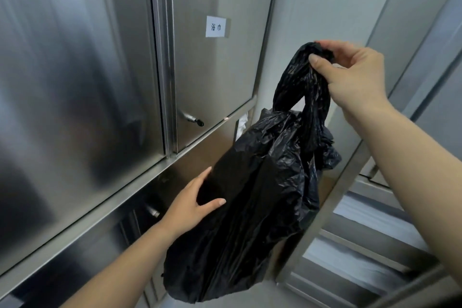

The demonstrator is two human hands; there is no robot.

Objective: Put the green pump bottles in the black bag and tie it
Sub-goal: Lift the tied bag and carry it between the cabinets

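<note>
A full black plastic bag [252, 197] hangs in the air in front of a steel cabinet. Its two handles are gathered into a loop at the top. My right hand [355, 75] grips that loop from above and carries the bag. My left hand [195, 205] is pressed against the bag's lower left side, thumb across the front, fingers behind it. No green pump bottles show; whatever is in the bag is hidden by the plastic.
Stainless steel cabinet doors [215, 77] fill the left and centre, one with a white paper label [216, 27] and a keyed lock handle [191, 119]. An open shelf unit with white folded linen [370, 222] is at the lower right.
</note>
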